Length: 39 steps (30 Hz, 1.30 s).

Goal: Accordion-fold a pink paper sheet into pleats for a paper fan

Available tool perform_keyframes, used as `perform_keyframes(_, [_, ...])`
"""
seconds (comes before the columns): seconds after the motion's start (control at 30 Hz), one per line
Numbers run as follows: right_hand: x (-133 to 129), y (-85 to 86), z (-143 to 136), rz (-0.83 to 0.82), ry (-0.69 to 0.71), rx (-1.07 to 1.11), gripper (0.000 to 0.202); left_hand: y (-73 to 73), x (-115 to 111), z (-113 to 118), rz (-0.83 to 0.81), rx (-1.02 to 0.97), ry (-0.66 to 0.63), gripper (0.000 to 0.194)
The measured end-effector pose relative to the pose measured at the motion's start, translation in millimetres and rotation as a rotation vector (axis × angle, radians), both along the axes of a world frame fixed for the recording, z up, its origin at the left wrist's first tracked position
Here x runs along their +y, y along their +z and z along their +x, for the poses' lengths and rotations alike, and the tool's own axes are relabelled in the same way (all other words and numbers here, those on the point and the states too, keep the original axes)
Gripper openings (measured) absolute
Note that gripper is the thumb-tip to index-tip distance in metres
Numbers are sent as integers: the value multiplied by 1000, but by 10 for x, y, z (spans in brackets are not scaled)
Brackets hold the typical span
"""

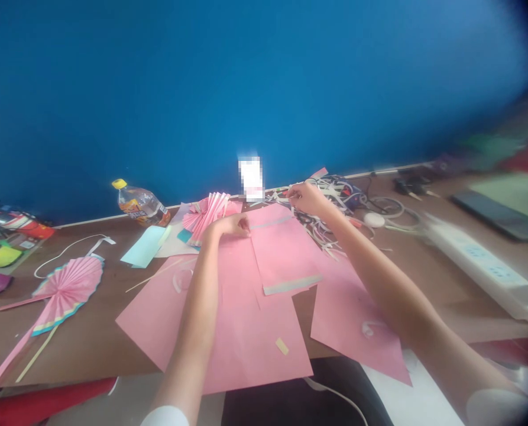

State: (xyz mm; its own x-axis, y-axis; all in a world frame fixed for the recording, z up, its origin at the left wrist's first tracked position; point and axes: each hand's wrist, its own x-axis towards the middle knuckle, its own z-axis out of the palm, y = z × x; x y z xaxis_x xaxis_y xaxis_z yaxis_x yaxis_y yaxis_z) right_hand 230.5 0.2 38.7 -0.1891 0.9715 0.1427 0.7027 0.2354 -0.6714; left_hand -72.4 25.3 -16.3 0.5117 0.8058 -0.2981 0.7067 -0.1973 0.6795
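A smaller pink paper sheet (285, 251) with pale bands across its near and far ends lies on larger pink sheets (250, 349). My left hand (232, 226) has its fingers curled at the far left edge of the smaller sheet, closed on that edge. Beyond the sheet's far right corner, my right hand (307, 198) is raised with its fingertips pinched together. What those fingertips hold, if anything, is too small to make out. A pleated pink paper fan (208, 216) sits just behind my left hand. Near my right hand lies a heap of paper strips (328, 222).
A finished-looking pink fan (66, 290) lies at left, near a bottle (142, 204) with a yellow cap and a light blue paper piece (143, 245). At right are a white power strip (476, 260), a cable (392, 207) and a dark flat device (496, 213). A blue wall (264, 77) stands behind.
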Motion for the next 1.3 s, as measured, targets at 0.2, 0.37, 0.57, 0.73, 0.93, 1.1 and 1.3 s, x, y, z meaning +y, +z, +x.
perform_keyframes(0.2, [-91,-130,-214,-413,369,82,20,-68,22,14,29,4,25,33])
perform_keyframes(0.37, [-110,-235,-279,-510,472,-80,23,-97,14,-7,-26,-116,96,34])
perform_keyframes(0.57, [-106,-160,-220,-487,483,-153,19,-115,36,-22,120,-34,254,30])
perform_keyframes(0.73, [-77,-78,-152,-432,512,-241,19,66,-13,96,369,-50,392,15])
perform_keyframes(0.93, [-127,83,-139,-133,377,-70,16,252,-60,273,474,-267,336,28])
perform_keyframes(1.1, [-148,89,-190,-84,538,83,15,378,-147,475,277,-416,-89,35])
perform_keyframes(1.3, [-112,12,-211,-61,516,173,24,413,-203,529,150,-352,-112,44])
